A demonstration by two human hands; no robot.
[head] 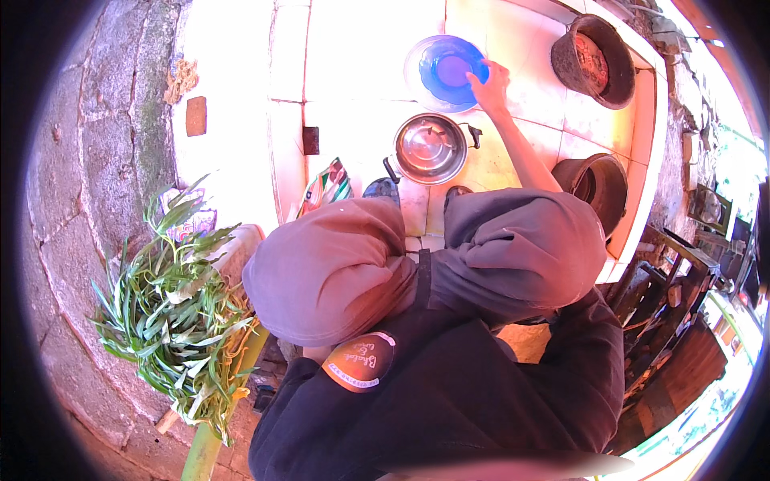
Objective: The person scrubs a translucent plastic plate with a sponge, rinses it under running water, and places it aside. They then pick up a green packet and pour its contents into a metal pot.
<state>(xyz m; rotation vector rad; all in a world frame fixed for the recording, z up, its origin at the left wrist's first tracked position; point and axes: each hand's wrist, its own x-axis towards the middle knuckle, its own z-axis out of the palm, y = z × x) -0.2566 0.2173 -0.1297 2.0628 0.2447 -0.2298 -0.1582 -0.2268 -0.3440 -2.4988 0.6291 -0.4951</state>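
I squat on a tiled floor. Ahead of me sits a blue scalloped bowl within a wider, pale, see-through dish. My right hand reaches forward past my right knee and grips the blue bowl's right rim, thumb toward the inside. Between that bowl and my feet stands a shiny metal pot with black handles; a little clear liquid seems to be at its bottom. My left hand is out of sight, down behind my left thigh.
Two dark tubs, an upper one holding a reddish packet and a lower one, stand at the right by the low tiled edge. A striped packet lies near my left foot. Long green leaves are heaped at left, beside a stone wall.
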